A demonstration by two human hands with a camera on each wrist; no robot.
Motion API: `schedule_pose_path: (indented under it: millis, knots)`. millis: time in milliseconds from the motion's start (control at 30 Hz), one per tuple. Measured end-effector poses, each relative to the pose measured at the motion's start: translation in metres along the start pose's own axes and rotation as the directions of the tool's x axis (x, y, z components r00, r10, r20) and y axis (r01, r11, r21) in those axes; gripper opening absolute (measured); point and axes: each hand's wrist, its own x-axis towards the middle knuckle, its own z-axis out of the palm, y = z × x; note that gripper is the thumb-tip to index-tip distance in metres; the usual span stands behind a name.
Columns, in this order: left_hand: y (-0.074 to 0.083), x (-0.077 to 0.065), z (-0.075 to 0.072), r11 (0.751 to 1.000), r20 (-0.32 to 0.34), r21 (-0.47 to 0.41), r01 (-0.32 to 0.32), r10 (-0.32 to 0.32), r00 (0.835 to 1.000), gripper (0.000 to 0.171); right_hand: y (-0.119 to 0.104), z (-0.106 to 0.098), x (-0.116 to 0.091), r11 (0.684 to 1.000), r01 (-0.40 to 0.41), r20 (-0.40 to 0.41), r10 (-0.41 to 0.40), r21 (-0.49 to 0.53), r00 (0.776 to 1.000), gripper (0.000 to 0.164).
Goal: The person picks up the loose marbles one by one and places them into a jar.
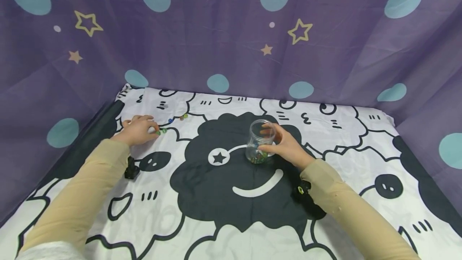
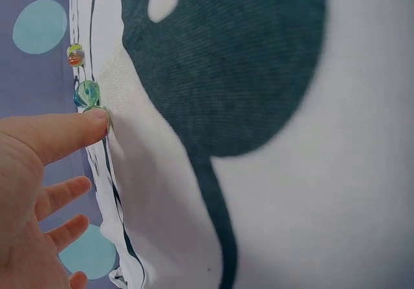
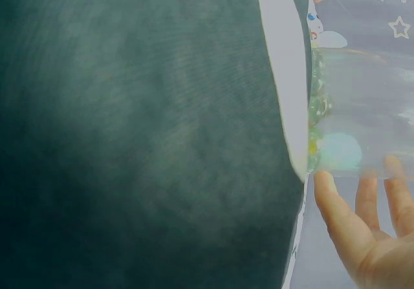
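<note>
My left hand [image 1: 138,131] is low over the cloth at the left, with its thumb and forefinger pinching a small green marble [image 1: 158,132]. Beside it another green marble [image 1: 164,131] lies on the cloth; in the left wrist view that clear green-blue marble [image 2: 87,94] is just past my thumb tip. A blue marble [image 1: 171,120] and a couple of orange and yellow-green marbles [image 1: 185,116] lie farther back. My right hand [image 1: 286,146] grips a clear, open-topped jar [image 1: 254,135] from its right side. Colourful marbles [image 1: 257,157] cover the jar's bottom.
A white cloth with black cartoon cloud shapes [image 1: 216,200] covers the table. Purple curtains [image 1: 223,43] with stars and blue dots rise behind the back edge and along both sides. Dark devices [image 1: 131,168] are strapped at both wrists.
</note>
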Motion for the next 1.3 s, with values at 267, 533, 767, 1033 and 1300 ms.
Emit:
schedule_pose_path:
  millis: [267,533,767,1033,1300]
  knots:
    - [-0.001,-0.005,-0.001,1.0,-0.004,-0.024,-0.01,0.01,1.0,0.019,0.0,0.0,-0.002,1.0,-0.004,0.001,0.004,0.004,1.0,0.071]
    - [-0.004,-0.009,0.003,0.999,-0.023,-0.036,-0.025,0.024,0.999,0.02,0.003,0.001,-0.001,1.0,-0.002,0.006,0.002,0.014,1.0,0.071]
    - [0.003,-0.015,0.002,0.998,-0.068,-0.015,-0.063,0.062,0.996,0.02,0.003,0.001,-0.001,1.0,0.004,0.007,-0.004,0.014,1.0,0.07]
    - [0.012,-0.026,-0.001,0.992,-0.124,-0.011,-0.124,0.122,0.985,0.019,0.001,0.0,-0.001,1.0,0.01,0.003,-0.01,0.006,1.0,0.072]
    - [0.022,-0.034,-0.001,0.99,-0.148,-0.006,-0.141,0.139,0.979,0.017,0.002,0.0,0.0,1.0,0.014,0.001,-0.014,0.006,1.0,0.072]
